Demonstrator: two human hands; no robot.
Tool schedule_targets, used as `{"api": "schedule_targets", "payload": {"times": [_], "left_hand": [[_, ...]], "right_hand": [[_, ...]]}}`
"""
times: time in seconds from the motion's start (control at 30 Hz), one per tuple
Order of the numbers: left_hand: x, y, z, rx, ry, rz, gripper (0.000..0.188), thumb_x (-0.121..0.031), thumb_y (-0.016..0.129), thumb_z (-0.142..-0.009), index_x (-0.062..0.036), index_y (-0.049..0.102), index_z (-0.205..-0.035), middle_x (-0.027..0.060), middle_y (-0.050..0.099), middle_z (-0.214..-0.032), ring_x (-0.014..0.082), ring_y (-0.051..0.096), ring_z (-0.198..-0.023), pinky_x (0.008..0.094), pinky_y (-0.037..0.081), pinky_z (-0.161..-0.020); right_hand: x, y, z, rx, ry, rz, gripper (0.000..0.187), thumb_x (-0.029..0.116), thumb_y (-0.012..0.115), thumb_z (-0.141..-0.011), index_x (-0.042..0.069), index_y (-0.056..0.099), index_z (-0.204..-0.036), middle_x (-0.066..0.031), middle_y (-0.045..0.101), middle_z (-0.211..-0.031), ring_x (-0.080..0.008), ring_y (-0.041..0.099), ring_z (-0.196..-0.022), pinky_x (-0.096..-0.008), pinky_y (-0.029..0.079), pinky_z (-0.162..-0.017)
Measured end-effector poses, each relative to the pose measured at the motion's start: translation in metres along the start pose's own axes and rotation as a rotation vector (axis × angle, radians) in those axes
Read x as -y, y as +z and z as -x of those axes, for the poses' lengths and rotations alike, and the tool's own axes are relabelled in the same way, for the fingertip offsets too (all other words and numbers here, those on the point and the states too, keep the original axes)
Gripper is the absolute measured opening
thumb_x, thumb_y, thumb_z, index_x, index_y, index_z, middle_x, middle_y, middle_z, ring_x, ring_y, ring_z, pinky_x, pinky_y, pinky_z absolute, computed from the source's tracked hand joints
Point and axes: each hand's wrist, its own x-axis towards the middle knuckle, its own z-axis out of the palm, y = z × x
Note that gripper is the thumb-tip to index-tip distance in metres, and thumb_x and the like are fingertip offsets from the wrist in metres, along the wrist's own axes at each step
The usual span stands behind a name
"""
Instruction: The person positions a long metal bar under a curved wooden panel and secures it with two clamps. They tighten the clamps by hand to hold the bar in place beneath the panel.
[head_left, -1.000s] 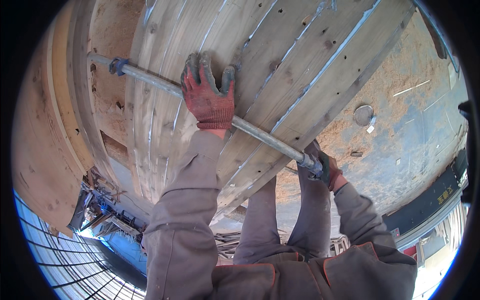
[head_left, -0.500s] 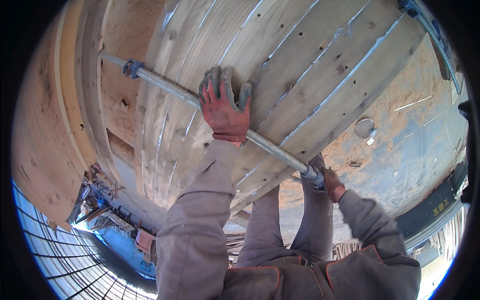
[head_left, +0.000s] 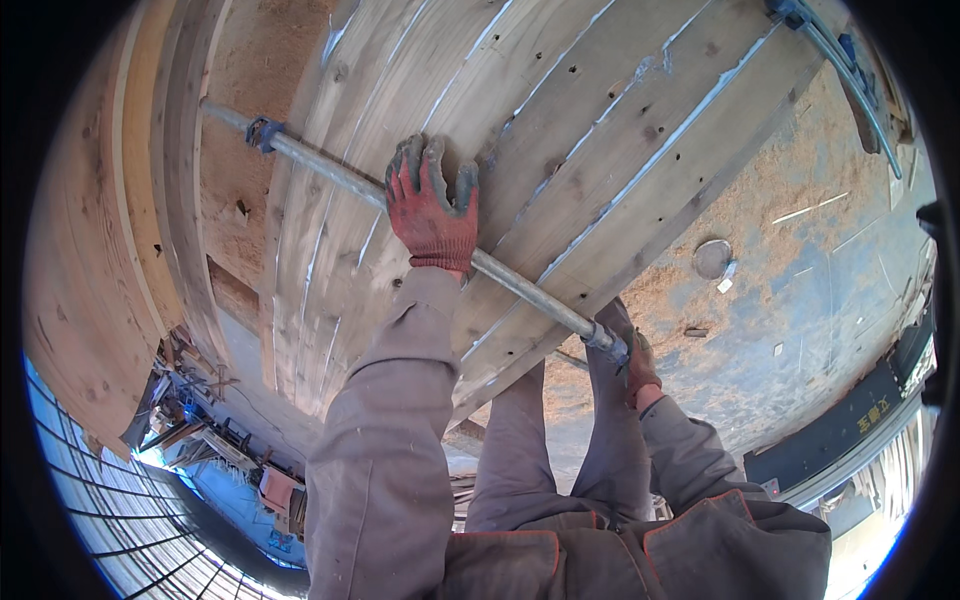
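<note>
Beneath me lies a wide wooden panel [head_left: 620, 185] of boards side by side, with whitish glue along the seams. A metal pipe clamp [head_left: 540, 298] crosses it diagonally, its blue sliding jaw [head_left: 265, 135] past the panel's left edge. My left hand [head_left: 435, 210], in a red glove with grey fingers, rests flat on the boards, fingers spread, its wrist over the pipe. At the near right edge, the clamp's screw-end jaw [head_left: 606, 343] sits beside my leg. My gloved right hand [head_left: 641, 368] closes on the clamp's end just beyond that jaw; the handle itself is hidden.
Another clamp [head_left: 845, 75] with a blue jaw holds the panel's far right edge. Sawdust and a round lid-like disc [head_left: 713, 259] lie on the floor at right. Stacked long boards [head_left: 95, 230] stand at left. Wood scraps [head_left: 215, 440] are piled at lower left.
The whole scene has shifted slightly left in view. My right hand has turned and dropped a little at the clamp's end. My left hand stays flat on the panel.
</note>
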Motion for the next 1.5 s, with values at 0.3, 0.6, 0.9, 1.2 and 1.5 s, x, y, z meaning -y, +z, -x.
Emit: {"api": "schedule_targets", "payload": {"times": [0.3,0.6,0.9,1.2,1.5], "left_hand": [[-0.001,0.000,-0.001,-0.054,0.071,0.015,0.059,-0.031,0.079,-0.086,-0.0099,0.061,-0.138,0.0160,0.055,-0.148,0.0397,0.050,-0.138,0.0524,0.038,-0.117],[0.003,0.002,0.001,-0.018,0.019,-0.035,0.062,-0.034,0.079,-0.086,-0.0106,0.060,-0.140,0.0167,0.056,-0.147,0.0408,0.050,-0.138,0.0531,0.037,-0.118],[0.009,0.013,-0.001,-0.139,0.251,0.109,0.036,-0.018,0.071,-0.094,-0.0084,0.068,-0.128,0.0148,0.070,-0.126,0.0370,0.064,-0.119,0.0470,0.047,-0.106],[0.012,0.018,-0.001,-0.083,0.244,0.031,0.039,-0.023,0.070,-0.098,-0.0048,0.066,-0.132,0.0126,0.068,-0.133,0.0350,0.061,-0.125,0.0444,0.046,-0.111],[0.032,0.031,0.000,-0.033,0.169,0.190,0.038,-0.018,0.065,-0.101,-0.0031,0.065,-0.135,0.0130,0.066,-0.135,0.0312,0.058,-0.130,0.0423,0.044,-0.113]], "right_hand": [[0.012,-0.014,-0.040,0.333,0.019,0.716,0.036,0.034,0.046,-0.108,0.005,0.066,-0.116,-0.0215,0.072,-0.103,-0.0402,0.071,-0.099,-0.0478,0.057,-0.082],[0.025,-0.014,-0.029,0.458,-0.039,0.396,0.018,0.020,0.061,-0.102,0.005,0.067,-0.110,-0.0099,0.070,-0.091,-0.0228,0.069,-0.075,-0.0398,0.058,-0.065],[-0.031,0.009,0.041,-0.253,-0.947,0.380,0.059,0.011,0.070,-0.092,0.009,0.054,-0.149,-0.0139,0.066,-0.132,-0.0331,0.065,-0.121,-0.0425,0.054,-0.100],[-0.017,0.003,0.003,-0.458,-1.165,0.506,0.062,0.049,0.072,-0.080,0.018,0.069,-0.133,-0.0161,0.056,-0.126,-0.0442,0.050,-0.130,-0.0613,0.038,-0.114],[-0.007,0.003,-0.039,-0.247,-1.415,0.344,0.054,0.053,0.065,-0.087,0.006,0.072,-0.111,-0.0151,0.067,-0.114,-0.0399,0.065,-0.112,-0.0560,0.049,-0.102]]}}
